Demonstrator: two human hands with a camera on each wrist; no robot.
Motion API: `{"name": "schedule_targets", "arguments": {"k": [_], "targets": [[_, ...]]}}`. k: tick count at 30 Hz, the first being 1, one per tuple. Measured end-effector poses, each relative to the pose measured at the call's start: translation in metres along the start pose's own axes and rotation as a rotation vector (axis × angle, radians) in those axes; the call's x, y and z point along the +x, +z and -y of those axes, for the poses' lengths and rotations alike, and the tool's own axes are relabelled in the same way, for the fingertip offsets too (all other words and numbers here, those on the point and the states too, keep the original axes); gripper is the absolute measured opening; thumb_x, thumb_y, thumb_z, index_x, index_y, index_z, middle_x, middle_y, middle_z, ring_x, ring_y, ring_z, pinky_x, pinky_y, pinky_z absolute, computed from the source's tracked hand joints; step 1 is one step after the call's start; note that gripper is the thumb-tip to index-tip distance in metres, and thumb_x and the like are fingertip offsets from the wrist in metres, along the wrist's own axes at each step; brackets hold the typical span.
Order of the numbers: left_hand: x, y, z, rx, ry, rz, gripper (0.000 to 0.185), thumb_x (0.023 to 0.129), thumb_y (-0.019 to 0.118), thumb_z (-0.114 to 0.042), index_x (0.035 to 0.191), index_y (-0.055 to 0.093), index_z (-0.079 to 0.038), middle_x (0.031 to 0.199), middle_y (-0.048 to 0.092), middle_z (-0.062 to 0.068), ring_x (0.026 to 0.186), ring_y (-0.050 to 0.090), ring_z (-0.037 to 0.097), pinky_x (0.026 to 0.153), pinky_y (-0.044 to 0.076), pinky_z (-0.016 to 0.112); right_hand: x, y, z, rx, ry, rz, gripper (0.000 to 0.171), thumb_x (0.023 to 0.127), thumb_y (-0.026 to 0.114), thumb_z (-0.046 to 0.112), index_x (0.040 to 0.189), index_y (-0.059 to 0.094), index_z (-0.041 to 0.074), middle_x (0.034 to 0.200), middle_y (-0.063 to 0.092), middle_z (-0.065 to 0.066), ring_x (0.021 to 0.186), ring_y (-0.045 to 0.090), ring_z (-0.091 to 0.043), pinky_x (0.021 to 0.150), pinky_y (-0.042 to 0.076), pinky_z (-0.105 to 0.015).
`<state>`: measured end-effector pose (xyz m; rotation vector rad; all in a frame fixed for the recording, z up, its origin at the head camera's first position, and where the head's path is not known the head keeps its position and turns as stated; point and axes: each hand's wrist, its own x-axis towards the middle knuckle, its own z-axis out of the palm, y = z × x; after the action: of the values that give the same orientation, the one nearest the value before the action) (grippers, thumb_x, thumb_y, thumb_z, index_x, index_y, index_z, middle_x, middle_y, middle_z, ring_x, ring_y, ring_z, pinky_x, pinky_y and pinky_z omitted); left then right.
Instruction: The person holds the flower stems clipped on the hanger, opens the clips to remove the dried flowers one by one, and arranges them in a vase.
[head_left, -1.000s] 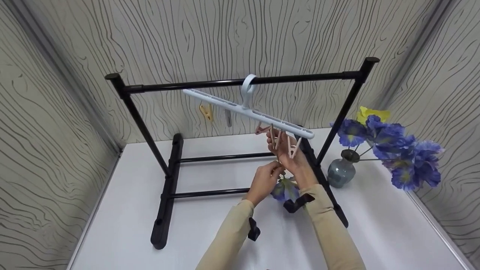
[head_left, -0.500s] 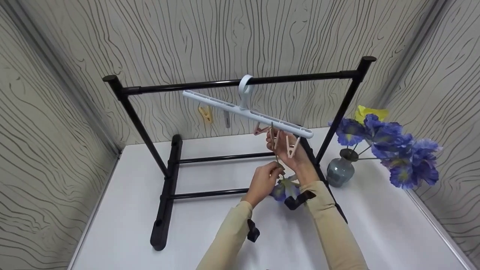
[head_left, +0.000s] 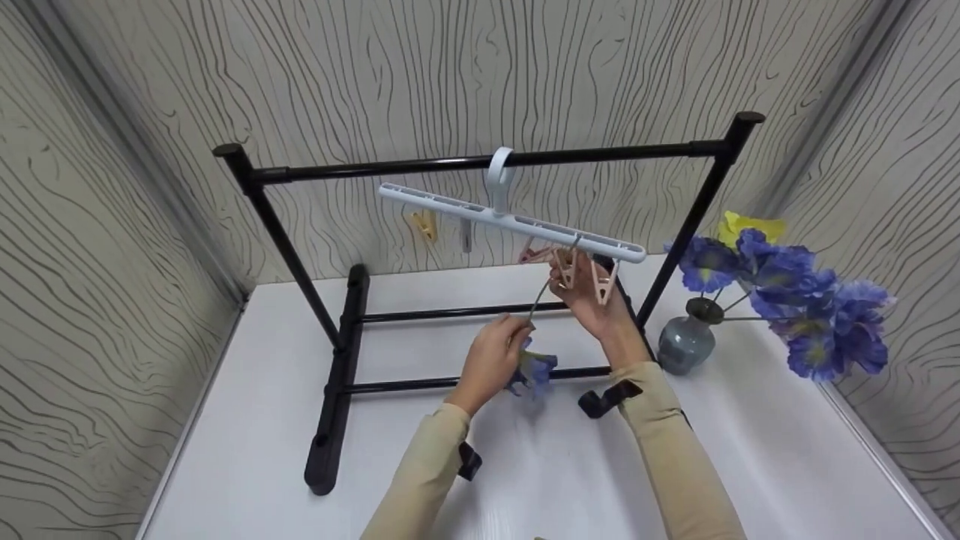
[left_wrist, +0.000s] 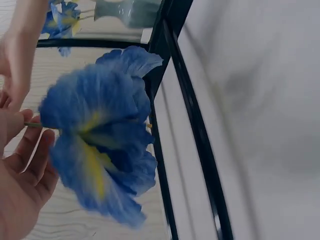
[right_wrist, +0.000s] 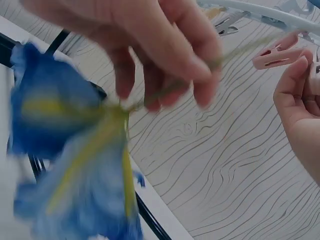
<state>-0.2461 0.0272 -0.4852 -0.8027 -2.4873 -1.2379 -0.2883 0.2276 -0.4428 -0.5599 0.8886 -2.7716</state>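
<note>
Both hands up at frame centre, under the white hanger (head_left: 510, 219).
L hand (head_left: 495, 352) pinches blue flower (head_left: 534, 369) by stem; R hand (head_left: 589, 300) grips pink clip (head_left: 564, 264). L wrist view adds petals' yellow streak.

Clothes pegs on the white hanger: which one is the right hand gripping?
The pink peg near the hanger's right end, in the right hand; the yellow peg hangs untouched.
</note>
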Motion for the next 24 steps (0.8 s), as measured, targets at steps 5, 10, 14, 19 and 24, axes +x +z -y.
{"name": "schedule_targets", "arguments": {"k": [5,10,14,19,24], "targets": [[-0.003,-0.027,0.008,0.135,0.047,-0.033,0.015,0.106,0.06,-0.013,0.108,0.073,-0.006,0.096,0.063,0.003,0.082,0.06,0.015,0.072,0.055,0.03,-0.004,-0.007,0.001,-0.026,0.029,-0.066,0.025,0.099,0.072,0.026,0.114,0.069,0.006,0.113,0.069,-0.013,0.102,0.064,-0.023,0.088,0.053,-0.031],[-0.003,-0.046,0.014,0.194,0.111,-0.032,0.012,0.102,0.065,-0.003,0.109,0.074,-0.003,0.097,0.062,0.005,0.078,0.059,0.014,0.068,0.055,0.027,-0.012,-0.011,0.007,-0.137,0.125,-0.426,0.024,0.11,0.054,0.022,0.101,0.067,0.004,0.097,0.072,-0.011,0.089,0.069,-0.019,0.081,0.055,-0.027],[-0.005,-0.054,0.017,0.257,0.161,-0.034,0.014,0.099,0.068,0.001,0.109,0.076,-0.003,0.096,0.063,0.006,0.075,0.061,0.014,0.065,0.056,0.028,-0.025,-0.02,0.01,-0.168,0.183,-0.644,0.034,0.113,0.038,0.016,0.095,0.064,0.004,0.084,0.07,-0.009,0.078,0.068,-0.015,0.075,0.055,-0.024],[-0.006,-0.06,0.021,0.401,0.232,-0.031,0.017,0.096,0.07,0.004,0.109,0.078,-0.005,0.095,0.064,0.008,0.076,0.064,0.018,0.065,0.057,0.028,-0.041,-0.019,0.008,-0.34,0.001,-0.761,0.033,0.112,0.043,0.014,0.088,0.064,0.007,0.077,0.069,-0.003,0.069,0.066,-0.012,0.066,0.053,-0.021],[-0.005,-0.062,0.023,0.541,0.273,-0.044,0.027,0.091,0.069,0.012,0.106,0.08,-0.008,0.092,0.063,0.009,0.078,0.064,0.021,0.064,0.056,0.031,-0.046,-0.004,0.014,-0.577,-0.411,-0.82,0.025,0.11,0.05,0.013,0.091,0.063,0.005,0.075,0.067,-0.003,0.064,0.062,-0.012,0.06,0.052,-0.021]]}}
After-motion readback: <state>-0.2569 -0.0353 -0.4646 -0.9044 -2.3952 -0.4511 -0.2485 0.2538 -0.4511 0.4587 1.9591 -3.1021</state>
